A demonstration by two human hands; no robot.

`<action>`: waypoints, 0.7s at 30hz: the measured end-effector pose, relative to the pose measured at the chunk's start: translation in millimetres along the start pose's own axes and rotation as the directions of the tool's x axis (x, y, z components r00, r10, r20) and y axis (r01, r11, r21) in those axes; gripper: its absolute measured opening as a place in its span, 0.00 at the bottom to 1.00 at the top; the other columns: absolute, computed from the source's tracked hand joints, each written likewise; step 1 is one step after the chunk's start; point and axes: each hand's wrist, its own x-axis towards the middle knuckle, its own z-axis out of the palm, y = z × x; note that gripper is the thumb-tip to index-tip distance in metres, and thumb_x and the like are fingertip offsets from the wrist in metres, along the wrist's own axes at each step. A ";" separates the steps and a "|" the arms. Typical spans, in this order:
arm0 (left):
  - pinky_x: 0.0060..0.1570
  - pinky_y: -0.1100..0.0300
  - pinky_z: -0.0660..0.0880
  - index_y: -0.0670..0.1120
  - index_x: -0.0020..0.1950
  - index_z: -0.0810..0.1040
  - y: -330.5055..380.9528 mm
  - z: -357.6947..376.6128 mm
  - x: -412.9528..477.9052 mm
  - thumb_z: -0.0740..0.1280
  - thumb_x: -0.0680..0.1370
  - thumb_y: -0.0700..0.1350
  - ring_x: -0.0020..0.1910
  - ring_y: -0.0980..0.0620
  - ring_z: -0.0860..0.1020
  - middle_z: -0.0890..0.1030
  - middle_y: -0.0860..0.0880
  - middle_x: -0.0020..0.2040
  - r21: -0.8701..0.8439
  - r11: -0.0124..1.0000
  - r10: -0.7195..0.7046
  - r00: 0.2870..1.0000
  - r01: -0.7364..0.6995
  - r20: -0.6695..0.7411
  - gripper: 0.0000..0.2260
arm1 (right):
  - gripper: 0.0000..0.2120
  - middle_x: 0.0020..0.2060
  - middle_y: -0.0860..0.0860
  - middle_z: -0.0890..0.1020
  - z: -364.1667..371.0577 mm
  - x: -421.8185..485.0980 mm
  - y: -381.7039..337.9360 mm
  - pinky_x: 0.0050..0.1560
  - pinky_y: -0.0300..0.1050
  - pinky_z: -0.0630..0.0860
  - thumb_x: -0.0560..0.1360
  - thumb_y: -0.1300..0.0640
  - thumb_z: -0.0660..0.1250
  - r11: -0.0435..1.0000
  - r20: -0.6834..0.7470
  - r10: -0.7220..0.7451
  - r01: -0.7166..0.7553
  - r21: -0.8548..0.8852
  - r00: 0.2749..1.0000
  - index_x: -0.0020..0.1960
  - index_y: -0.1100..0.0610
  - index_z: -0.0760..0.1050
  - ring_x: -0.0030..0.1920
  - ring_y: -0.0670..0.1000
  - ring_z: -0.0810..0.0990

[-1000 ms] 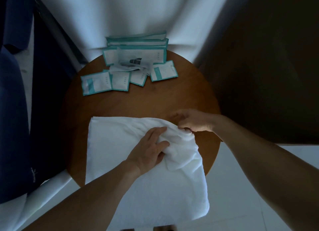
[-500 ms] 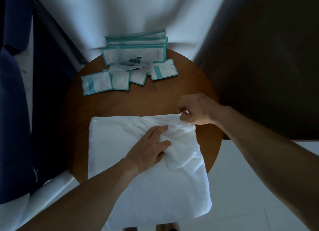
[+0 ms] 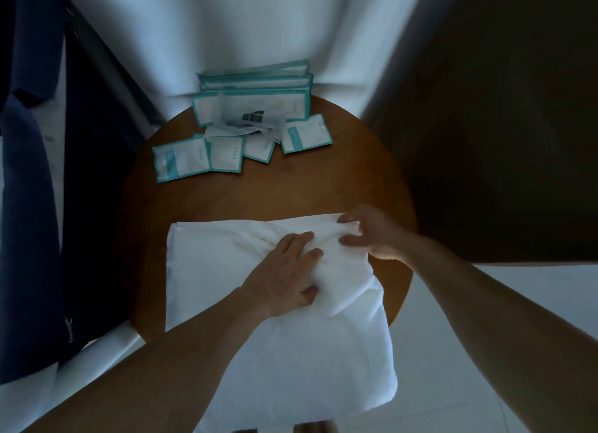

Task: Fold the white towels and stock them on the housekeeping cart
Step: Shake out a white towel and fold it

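Now the towel (image 3: 226, 271) has a straighter far edge than half a second ago: fold being squared. White, thick, rumpled at right; on the tabletop's (image 3: 291, 193) near half, overhanging its near rim. Left hand (image 3: 284, 271) pressing, fingers straight; right hand (image 3: 372, 232) fingers pinching the corner. Packets (image 3: 252, 125) on the tabletop's far side.

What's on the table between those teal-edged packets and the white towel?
Nothing: the head view shows only bare brown tabletop between the packets and the far edge of the towel.
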 end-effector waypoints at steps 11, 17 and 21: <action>0.74 0.50 0.61 0.48 0.76 0.63 2.8 -5.1 4.5 0.66 0.76 0.62 0.78 0.46 0.54 0.56 0.46 0.80 -0.053 0.997 -0.046 0.998 0.048 0.031 0.33 | 0.05 0.44 0.41 0.79 -7.1 19.1 0.2 0.44 0.38 0.76 0.77 0.54 0.72 0.972 -0.348 0.065 0.019 0.234 0.935 0.47 0.47 0.76 0.46 0.46 0.80; 0.66 0.54 0.67 0.48 0.75 0.66 -1.1 -31.4 33.0 0.64 0.78 0.61 0.71 0.48 0.67 0.66 0.48 0.74 -0.342 0.902 -0.305 0.949 0.262 -0.076 0.29 | 0.14 0.46 0.46 0.81 1.5 -24.0 -24.7 0.47 0.39 0.73 0.73 0.40 0.71 0.778 -0.394 0.040 0.218 0.589 0.918 0.50 0.48 0.77 0.42 0.40 0.79; 0.65 0.52 0.68 0.49 0.74 0.66 -16.1 -48.6 33.9 0.61 0.80 0.61 0.69 0.48 0.69 0.69 0.48 0.72 -0.363 0.877 -0.366 0.927 0.314 -0.083 0.26 | 0.39 0.54 0.51 0.82 0.9 -45.1 -26.3 0.55 0.39 0.74 0.56 0.20 0.68 0.825 -0.295 -0.103 0.247 0.508 0.950 0.56 0.47 0.77 0.54 0.45 0.80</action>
